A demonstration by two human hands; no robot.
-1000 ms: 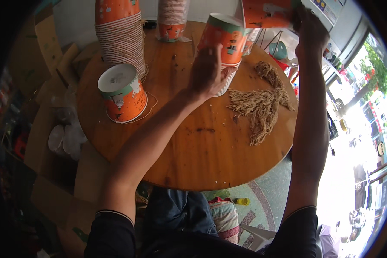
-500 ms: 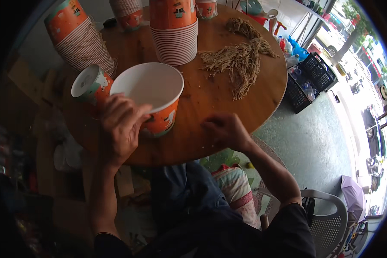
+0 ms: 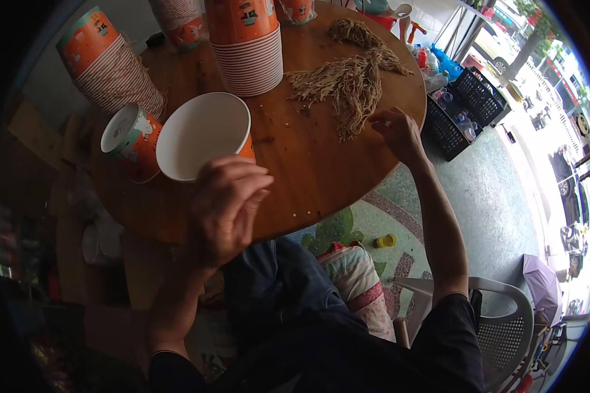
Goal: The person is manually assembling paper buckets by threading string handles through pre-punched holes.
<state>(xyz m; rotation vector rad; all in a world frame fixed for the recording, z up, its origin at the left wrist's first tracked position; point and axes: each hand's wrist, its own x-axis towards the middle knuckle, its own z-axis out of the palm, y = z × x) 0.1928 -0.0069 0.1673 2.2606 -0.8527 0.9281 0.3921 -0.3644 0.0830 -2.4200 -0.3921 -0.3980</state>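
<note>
A large orange paper bucket [image 3: 200, 141] with a white inside stands tilted toward me near the table's front left. My left hand [image 3: 226, 206] is in front of its rim, fingers bent together toward the thumb, with nothing visible in them. Whether it touches the bucket I cannot tell. At the right, my right hand [image 3: 396, 131] hovers by the loose ends of a bundle of tan strings [image 3: 347, 82], its fingers partly stretched and apart from the thumb. A smaller orange and green paper tub [image 3: 134, 141] with a pale end sits left of the bucket.
A tall stack of orange paper buckets [image 3: 249, 62] stands behind, and a leaning stack wound with string [image 3: 115, 72] stands at the left. The round wooden table [image 3: 308, 157] ends near my lap. Black crates [image 3: 462, 114] and a grey chair [image 3: 505, 327] are at the right.
My right hand has moved right and away from me, up to the strings. My left hand has shifted right, in front of the bucket. The whole view has shifted slightly.
</note>
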